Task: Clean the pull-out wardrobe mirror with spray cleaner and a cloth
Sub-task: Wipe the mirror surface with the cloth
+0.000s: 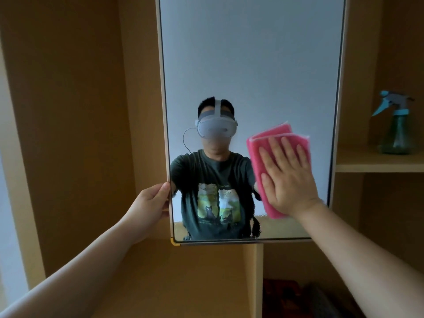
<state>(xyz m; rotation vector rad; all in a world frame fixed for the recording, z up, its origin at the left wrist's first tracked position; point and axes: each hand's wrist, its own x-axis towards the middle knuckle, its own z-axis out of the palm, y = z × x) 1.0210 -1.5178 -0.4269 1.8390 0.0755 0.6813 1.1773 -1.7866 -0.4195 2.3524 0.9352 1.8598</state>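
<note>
The tall pull-out mirror (250, 65) stands upright in front of me, framed in pale wood. My left hand (152, 201) grips its left edge near the bottom, thumb on the front. A folded pink cloth (263, 148) lies flat against the lower right of the glass. My right hand (286, 175) presses on the cloth with straight, spread fingers. The spray bottle (395, 127), green with a light blue trigger head, stands on a shelf to the right, apart from both hands.
Wooden wardrobe panels (68, 111) surround the mirror. A shelf (378, 165) on the right carries the bottle. A vertical divider (257, 278) runs below the mirror, with dark items in the compartment at bottom right. The mirror reflects a person wearing a headset.
</note>
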